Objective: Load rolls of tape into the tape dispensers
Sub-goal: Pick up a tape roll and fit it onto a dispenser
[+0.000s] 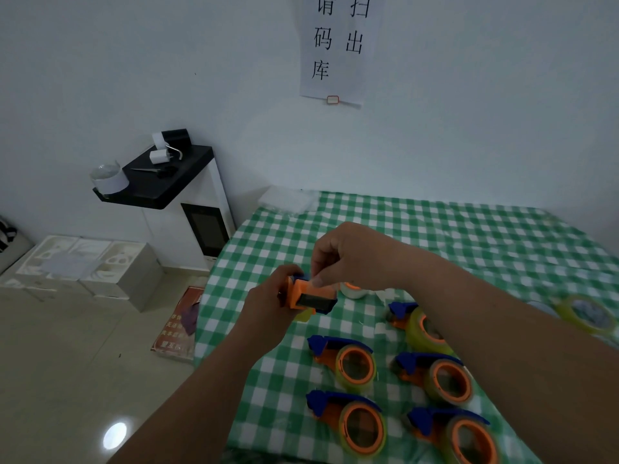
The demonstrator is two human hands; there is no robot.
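A table covered in a green-and-white checked cloth (469, 229) is carrying five loaded orange-and-blue tape dispensers (348, 360) lying toward its near edge. A loose roll of clear tape (586, 316) is sitting by the right edge, and a clear plastic packet (284, 200) is resting at the far left corner.

The dispensers (348, 360) look like smooth orange and blue plastic, their tape (586, 313) glossy and yellowish. The checked tablecloth (435, 229) seems matt cloth, perhaps vinyl. Left, the floor (67, 363) shines.
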